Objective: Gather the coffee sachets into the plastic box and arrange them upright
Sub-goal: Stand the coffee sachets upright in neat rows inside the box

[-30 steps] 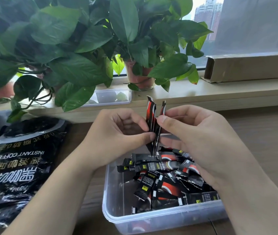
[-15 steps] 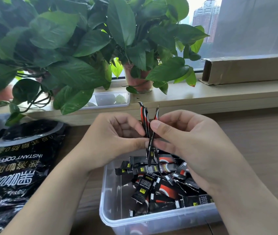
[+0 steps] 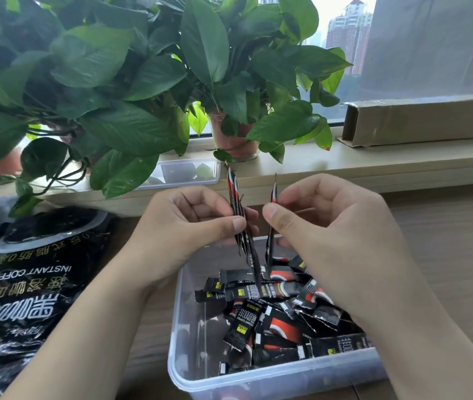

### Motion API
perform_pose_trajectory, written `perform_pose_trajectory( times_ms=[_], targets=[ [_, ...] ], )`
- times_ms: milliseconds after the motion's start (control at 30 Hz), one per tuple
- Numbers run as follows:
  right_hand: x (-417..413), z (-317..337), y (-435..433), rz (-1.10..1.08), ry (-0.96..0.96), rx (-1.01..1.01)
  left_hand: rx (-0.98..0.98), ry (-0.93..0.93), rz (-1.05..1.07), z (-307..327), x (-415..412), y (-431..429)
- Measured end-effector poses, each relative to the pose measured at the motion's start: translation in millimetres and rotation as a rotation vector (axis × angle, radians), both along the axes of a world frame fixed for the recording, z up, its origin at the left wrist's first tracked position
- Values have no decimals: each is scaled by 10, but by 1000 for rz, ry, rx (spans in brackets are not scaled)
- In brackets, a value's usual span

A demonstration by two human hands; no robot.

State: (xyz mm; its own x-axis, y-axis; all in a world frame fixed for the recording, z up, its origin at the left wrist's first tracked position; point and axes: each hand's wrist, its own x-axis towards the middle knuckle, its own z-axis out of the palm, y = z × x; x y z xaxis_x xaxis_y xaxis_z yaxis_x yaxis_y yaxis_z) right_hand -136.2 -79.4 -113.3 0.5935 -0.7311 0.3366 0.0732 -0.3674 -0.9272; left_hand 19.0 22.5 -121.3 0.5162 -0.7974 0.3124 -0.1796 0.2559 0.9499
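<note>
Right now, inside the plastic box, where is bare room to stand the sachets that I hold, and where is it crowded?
Free: the left part of the plastic box, between its left wall and the heap of sachets. Crowded: the middle and right, sachets lying flat and overlapping. Outside, bare table lies right of the box.

Plastic box point(image 3: 176, 327): left third was bare, room to reach in; loose sachets point(image 3: 275, 321) heaped mid & rt. Left hand point(image 3: 189, 226) & right hand point(image 3: 330, 226) w/ held sachets point(image 3: 233, 194) hung over far rim. Coffee bag point(image 3: 27, 284) crowded left.
</note>
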Motion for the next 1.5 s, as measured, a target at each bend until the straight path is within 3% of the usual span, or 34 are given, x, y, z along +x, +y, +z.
perform_pose_trajectory(
  times_ms=[200,367,567,667,833,1133,1300,1500],
  targets=[
    [68,-57,58,69,148,-237,8,16,-7,-24,32,-1],
    [11,-59,35,96,236,-339,-15,94,3,-14,51,6],
    [-73,-5,3,301,380,-417,-40,204,-19,34,44,14],
    [-60,-21,-8,289,417,-550,-32,233,-30,33,69,17],
    [-44,-83,-66,204,393,-706,19,225,-80,12,87,22],
    [-34,-105,-53,182,335,-719,122,134,-106,14,32,39],
    [49,-193,19,52,325,-828,129,146,-135,2,20,32],
    [115,-226,73,96,362,-840,129,161,3,22,11,13]
  ],
)
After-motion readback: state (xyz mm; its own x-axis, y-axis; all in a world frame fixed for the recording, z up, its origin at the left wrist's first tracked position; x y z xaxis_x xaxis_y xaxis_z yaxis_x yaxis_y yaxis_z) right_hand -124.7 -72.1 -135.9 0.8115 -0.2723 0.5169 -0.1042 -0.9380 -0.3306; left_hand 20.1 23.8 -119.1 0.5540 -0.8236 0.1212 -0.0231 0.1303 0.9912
